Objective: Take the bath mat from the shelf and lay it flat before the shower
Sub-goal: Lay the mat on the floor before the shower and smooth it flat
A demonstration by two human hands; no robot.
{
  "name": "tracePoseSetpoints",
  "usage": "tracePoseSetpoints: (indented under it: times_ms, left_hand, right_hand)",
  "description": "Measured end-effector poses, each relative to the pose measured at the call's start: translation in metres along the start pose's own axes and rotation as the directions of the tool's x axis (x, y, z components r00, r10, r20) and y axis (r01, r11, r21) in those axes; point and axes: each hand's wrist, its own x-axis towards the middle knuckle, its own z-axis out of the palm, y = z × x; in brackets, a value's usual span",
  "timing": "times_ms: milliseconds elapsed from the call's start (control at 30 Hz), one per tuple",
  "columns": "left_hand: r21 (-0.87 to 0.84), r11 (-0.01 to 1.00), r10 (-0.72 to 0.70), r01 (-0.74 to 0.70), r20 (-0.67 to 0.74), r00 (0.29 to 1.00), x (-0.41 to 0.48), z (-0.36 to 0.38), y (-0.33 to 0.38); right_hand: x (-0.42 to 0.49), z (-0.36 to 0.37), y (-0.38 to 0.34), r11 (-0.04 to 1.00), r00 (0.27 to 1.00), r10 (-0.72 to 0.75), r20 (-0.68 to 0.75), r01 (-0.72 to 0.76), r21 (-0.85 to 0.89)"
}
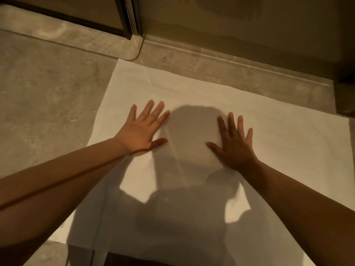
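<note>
A white bath mat (269, 116) lies spread out on the stone floor, its far edge close to the raised shower curb (221, 60). My left hand (143, 129) rests palm down on the mat left of its middle, fingers straight and spread. To the right of the middle, my right hand (235, 142) lies flat on the mat too, fingers spread. A shadow of my head and arms falls across the mat between and below the hands.
A glass shower door with a dark metal frame (126, 18) stands at the top, its rounded lower corner near the mat's far left corner. Beige stone floor (48, 89) extends to the left. A dark recess (345, 96) sits at the right edge.
</note>
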Motion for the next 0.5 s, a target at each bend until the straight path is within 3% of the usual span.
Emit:
tracePoseSetpoints:
  times_ms: [67, 300, 433, 500]
  left_hand:
    - [0.042, 0.998, -0.043, 0.04, 0.072, 0.996, 0.0, 0.005, 0.004]
    - [0.071, 0.985, -0.161, 0.155, 0.072, 0.984, -0.002, 0.005, -0.003]
    - [0.086, 0.994, 0.076, -0.072, -0.043, 0.996, -0.019, 0.007, 0.018]
    - [0.104, 0.987, 0.127, -0.123, -0.034, 0.991, -0.032, 0.015, 0.025]
  right_hand:
    - [0.004, 0.001, 0.006, 1.0, 1.0, -0.001, 0.028, 0.002, -0.03]
    - [0.024, -0.01, 0.009, 1.0, 0.999, 0.001, 0.051, -0.001, 0.003]
    - [-0.005, 0.003, -0.009, 0.992, 0.989, -0.09, -0.116, 0.099, 0.075]
    - [-0.027, 0.017, -0.013, 0.987, 0.983, -0.147, -0.11, 0.153, 0.046]
